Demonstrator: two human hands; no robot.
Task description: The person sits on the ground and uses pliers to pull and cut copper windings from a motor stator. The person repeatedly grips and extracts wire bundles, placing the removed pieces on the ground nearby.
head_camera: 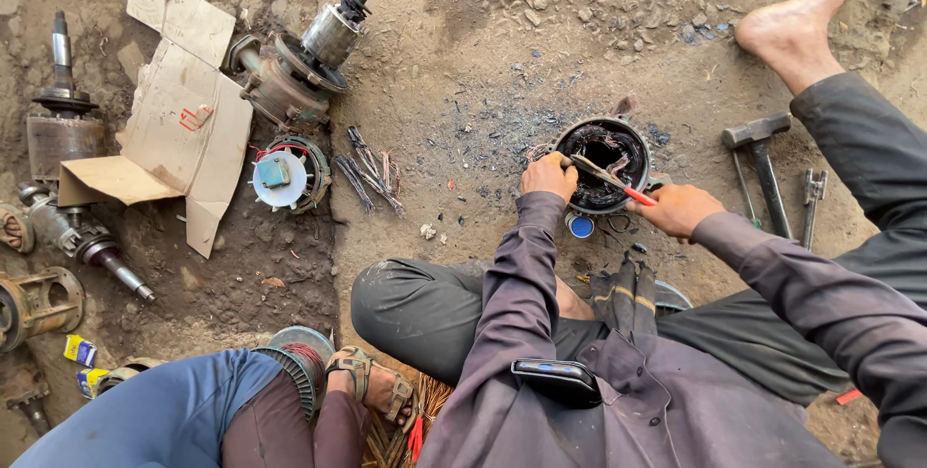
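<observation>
A round black motor stator [606, 165] with burnt windings lies on the dirt ground in front of me. My left hand [547, 176] grips its left rim. My right hand [678, 209] holds a red-handled tool [610, 178] whose metal tip reaches across into the stator's opening. A small blue cap [580, 226] lies just below the stator, between my hands.
A hammer [761, 161] and a metal tool [812, 199] lie at the right. Motor rotors and housings [299, 62] and torn cardboard [183, 120] are at the left, with wire scraps [372, 173]. Another person's leg and sandalled foot [372, 386] are at bottom left.
</observation>
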